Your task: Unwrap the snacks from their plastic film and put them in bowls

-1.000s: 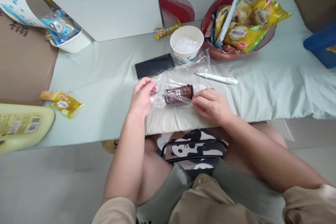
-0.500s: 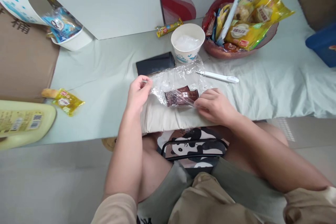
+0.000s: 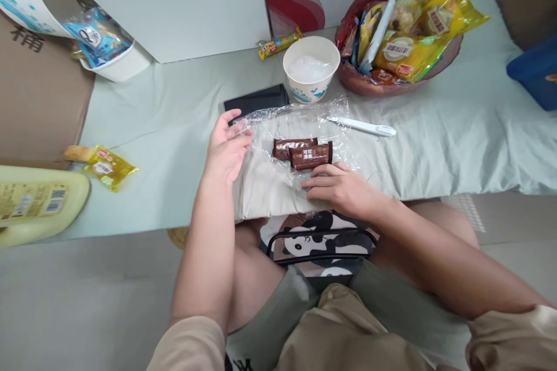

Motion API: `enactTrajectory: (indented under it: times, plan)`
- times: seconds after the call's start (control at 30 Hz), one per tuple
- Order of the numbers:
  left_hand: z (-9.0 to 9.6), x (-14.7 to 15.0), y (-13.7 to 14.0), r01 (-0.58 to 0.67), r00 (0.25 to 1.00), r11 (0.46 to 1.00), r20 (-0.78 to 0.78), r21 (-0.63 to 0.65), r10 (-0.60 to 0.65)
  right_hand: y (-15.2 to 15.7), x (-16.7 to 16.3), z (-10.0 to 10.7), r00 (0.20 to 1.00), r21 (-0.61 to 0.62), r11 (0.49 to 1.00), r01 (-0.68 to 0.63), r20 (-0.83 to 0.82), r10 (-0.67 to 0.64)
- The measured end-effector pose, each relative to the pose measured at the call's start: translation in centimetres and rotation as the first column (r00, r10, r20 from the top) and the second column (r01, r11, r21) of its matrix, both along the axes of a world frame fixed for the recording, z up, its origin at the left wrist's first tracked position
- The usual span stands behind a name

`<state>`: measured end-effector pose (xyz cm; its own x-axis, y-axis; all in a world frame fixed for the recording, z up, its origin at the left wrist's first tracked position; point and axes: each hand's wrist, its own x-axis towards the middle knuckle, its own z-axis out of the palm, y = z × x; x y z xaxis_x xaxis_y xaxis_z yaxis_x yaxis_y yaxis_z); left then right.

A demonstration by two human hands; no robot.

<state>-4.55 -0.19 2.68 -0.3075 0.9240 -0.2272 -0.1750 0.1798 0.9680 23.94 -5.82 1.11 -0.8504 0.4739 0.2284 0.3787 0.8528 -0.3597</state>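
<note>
A clear plastic wrapper (image 3: 267,122) lies spread on the cloth-covered table in front of me. Two small brown snack packets, a rear one (image 3: 282,148) and a front one (image 3: 311,156), rest on or within it, overlapping. My left hand (image 3: 228,151) is at the wrapper's left end, fingers apart and touching the film. Stretched out over the wrapper's lower right edge, my right hand (image 3: 342,188) is open just below the front packet. Beyond the wrapper are a dark phone (image 3: 259,98), a paper cup (image 3: 310,88) with clear plastic inside, and a white pen-like cutter (image 3: 363,126).
A reddish bowl (image 3: 391,88) of packaged snacks stands at the back right. A yellow snack stick (image 3: 279,44) lies by the white box (image 3: 174,6). To the left are an opened yellow packet (image 3: 111,169), a pale yellow bottle (image 3: 39,203) and tipped paper cups (image 3: 117,66).
The brown packets have shifted and now lie flatter, staggered, with printed faces showing. My left hand has opened from its pinch on the film. My right hand has moved left and down, off the packets.
</note>
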Motion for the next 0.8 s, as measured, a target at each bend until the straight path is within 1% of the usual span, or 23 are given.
enactTrajectory:
  times: [0.07,0.13,0.2,0.23,0.27,0.33,0.37,0.43,0.5,0.53,0.57,0.6,0.63,0.67,0.7,0.73,0.77,0.8]
  plan:
    - [-0.2,0.1,-0.6,-0.082,0.989,0.997,-0.124,0.007,0.082,-0.1,-0.1,0.1,1.000,0.011,1.000,0.008,0.010,-0.009]
    - [-0.1,0.8,-1.9,-0.087,0.968,0.996,-0.237,-0.005,0.083,-0.2,-0.2,0.1,1.000,0.034,0.999,0.021,0.011,-0.021]
    - [0.3,1.8,-3.4,0.024,0.935,0.998,-0.353,-0.055,-0.042,-0.3,-0.4,0.2,1.000,0.060,0.998,0.031,0.001,-0.031]
    - [0.5,2.1,-4.1,0.091,0.901,0.993,-0.418,-0.082,-0.117,-0.4,-0.4,0.3,1.000,0.068,0.997,0.030,-0.001,-0.030]
    - [0.7,2.4,-4.7,0.162,0.863,0.981,-0.468,-0.106,-0.193,-0.6,-0.5,0.4,1.000,0.072,0.997,0.030,0.003,-0.030]
    - [1.1,2.2,-5.4,0.274,0.798,0.948,-0.512,-0.162,-0.318,-0.8,-0.4,0.8,0.999,0.081,0.995,0.050,0.002,-0.050]
    - [1.2,1.7,-5.5,0.312,0.780,0.931,-0.509,-0.188,-0.364,-0.9,-0.3,1.0,0.996,0.090,0.992,0.091,-0.006,-0.091]
    - [1.1,0.4,-5.5,0.343,0.774,0.911,-0.480,-0.230,-0.413,-0.9,0.1,1.4,0.970,0.114,0.964,0.241,-0.040,-0.238]
    - [0.8,-1.1,-5.6,0.303,0.779,0.920,-0.493,-0.247,-0.389,-0.8,0.7,1.7,0.919,0.144,0.908,0.394,-0.068,-0.389]
    - [0.7,-1.7,-5.7,0.243,0.772,0.940,-0.539,-0.238,-0.336,-0.7,1.1,1.7,0.895,0.158,0.881,0.446,-0.069,-0.440]
    - [0.6,-2.1,-5.8,0.169,0.752,0.964,-0.605,-0.206,-0.261,-0.6,1.4,1.7,0.885,0.171,0.869,0.465,-0.066,-0.461]
    - [0.6,-2.2,-6.1,0.100,0.716,0.984,-0.676,-0.146,-0.173,-0.6,1.8,1.7,0.888,0.178,0.870,0.459,-0.065,-0.456]
    - [0.6,-2.2,-6.4,0.060,0.670,0.996,-0.737,-0.067,-0.090,-0.5,2.1,1.8,0.897,0.177,0.879,0.442,-0.063,-0.438]
    - [0.8,-2.0,-6.7,0.064,0.625,0.998,-0.780,0.012,-0.031,-0.6,2.4,1.8,0.909,0.171,0.893,0.417,-0.062,-0.413]
    - [1.0,-1.7,-7.0,0.116,0.587,0.990,-0.809,0.075,-0.008,-0.6,2.5,1.9,0.924,0.156,0.911,0.382,-0.057,-0.378]
    - [1.3,-1.3,-7.4,0.208,0.555,0.972,-0.832,0.107,-0.027,-0.8,2.7,2.0,0.939,0.137,0.929,0.343,-0.053,-0.339]
    - [1.7,-1.0,-7.6,0.320,0.516,0.942,-0.853,0.103,-0.082,-0.9,2.8,2.1,0.952,0.114,0.945,0.305,-0.047,-0.302]
    - [2.0,-0.6,-7.9,0.432,0.464,0.899,-0.872,0.067,-0.158,-1.1,2.8,2.2,0.962,0.089,0.958,0.272,-0.040,-0.269]
